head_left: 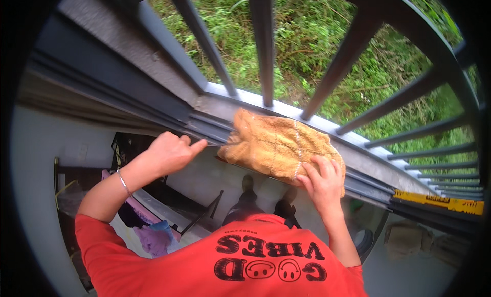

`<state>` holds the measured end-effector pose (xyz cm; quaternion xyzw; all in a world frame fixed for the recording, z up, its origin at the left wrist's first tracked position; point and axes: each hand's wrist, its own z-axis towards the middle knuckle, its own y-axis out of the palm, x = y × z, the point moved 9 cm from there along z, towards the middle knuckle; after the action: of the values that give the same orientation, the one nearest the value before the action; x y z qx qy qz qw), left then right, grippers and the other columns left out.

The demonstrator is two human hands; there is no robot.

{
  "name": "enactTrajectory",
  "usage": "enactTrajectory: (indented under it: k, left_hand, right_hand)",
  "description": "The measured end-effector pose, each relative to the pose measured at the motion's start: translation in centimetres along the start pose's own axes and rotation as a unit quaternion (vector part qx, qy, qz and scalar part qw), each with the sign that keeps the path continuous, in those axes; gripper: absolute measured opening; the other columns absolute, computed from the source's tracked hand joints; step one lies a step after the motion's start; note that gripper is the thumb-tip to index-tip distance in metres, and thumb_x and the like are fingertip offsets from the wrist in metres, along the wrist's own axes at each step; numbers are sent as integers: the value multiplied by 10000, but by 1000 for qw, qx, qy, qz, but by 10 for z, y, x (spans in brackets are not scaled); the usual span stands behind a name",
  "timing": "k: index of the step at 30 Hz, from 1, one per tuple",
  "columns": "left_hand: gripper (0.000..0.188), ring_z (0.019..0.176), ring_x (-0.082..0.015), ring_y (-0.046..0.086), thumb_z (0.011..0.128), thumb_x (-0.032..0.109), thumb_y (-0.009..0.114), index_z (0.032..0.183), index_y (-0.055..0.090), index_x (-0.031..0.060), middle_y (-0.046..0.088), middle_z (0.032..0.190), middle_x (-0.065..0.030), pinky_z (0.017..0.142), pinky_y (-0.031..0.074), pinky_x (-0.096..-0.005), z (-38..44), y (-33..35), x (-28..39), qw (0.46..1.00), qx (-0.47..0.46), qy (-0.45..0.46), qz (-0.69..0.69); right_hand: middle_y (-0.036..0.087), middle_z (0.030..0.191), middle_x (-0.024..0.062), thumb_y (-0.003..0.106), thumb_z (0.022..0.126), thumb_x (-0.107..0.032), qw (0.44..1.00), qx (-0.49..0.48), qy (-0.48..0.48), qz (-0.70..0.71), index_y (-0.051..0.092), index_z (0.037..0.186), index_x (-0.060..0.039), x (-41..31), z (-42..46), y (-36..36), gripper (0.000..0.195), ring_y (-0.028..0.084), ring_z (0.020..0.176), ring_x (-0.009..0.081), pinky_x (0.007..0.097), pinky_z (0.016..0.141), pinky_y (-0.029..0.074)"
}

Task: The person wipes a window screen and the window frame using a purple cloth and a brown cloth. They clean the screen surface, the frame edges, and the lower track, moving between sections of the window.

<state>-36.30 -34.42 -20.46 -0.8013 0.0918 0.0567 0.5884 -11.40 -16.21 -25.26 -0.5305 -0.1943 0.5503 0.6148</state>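
Observation:
An orange-tan cloth (pixel 276 145) with pale stitched lines lies folded and rumpled across the dark metal window track (pixel 215 132). My right hand (pixel 322 178) grips its near right part, fingers bent over the fabric. To the left, my left hand (pixel 172 153) is closed with the index finger stretched towards the cloth. A thin, blurred grey tool (pixel 216 145) appears to run from that hand to the cloth's left end; its kind cannot be made out. The tool's far end is blurred against or hidden by the cloth.
Dark metal railing bars (pixel 264 47) rise beyond the sill, with green plants (pixel 307 36) outside. A yellow label strip (pixel 437 201) with writing lies along the frame at right. Below left are a dark metal stand (pixel 203 216) and a purple cloth (pixel 151 239). My feet (pixel 248 182) are below.

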Motion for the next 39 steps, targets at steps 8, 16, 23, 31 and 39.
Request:
enactTrajectory:
  k: [8,16,23,31,39]
  left_hand:
    - [520,676,-322,697,867,106,594,1324,508,-126,665,821,-215,504,588,-438,156,-47,204,960,70,196,-185]
    - [552,539,-281,650,814,118,616,1300,550,-134,634,725,-196,403,541,-436,199,-55,268,951,172,181,-182]
    - [418,655,-299,704,865,134,600,1199,545,-112,664,793,-195,454,576,-414,79,-22,131,973,81,21,-213]
    - [361,562,-177,652,818,143,639,1171,653,68,582,691,-44,462,498,-305,-42,-2,-14,954,-65,-235,173]
    - [337,496,-254,610,858,113,616,1195,624,88,577,638,-71,462,489,-378,-49,8,-41,991,-27,-117,50]
  right_hand:
    - [596,1168,213,766,838,-127,954,73,236,-172,610,1131,8,132,-108,-79,358,586,1116,405,475,963,477]
    - [661,1074,160,600,950,-33,950,92,274,-122,664,1151,-11,173,-128,-98,212,665,995,350,425,858,533]
    - [720,1088,168,655,913,-15,990,42,129,47,709,1117,-18,37,-27,-6,211,707,990,322,387,889,545]
    - [563,1308,284,661,848,-60,969,-61,-171,165,532,1319,55,-165,113,145,502,605,1153,422,462,934,529]
    - [560,1003,181,694,725,-90,976,-38,-139,164,615,1157,49,-156,109,131,461,593,923,336,440,770,502]
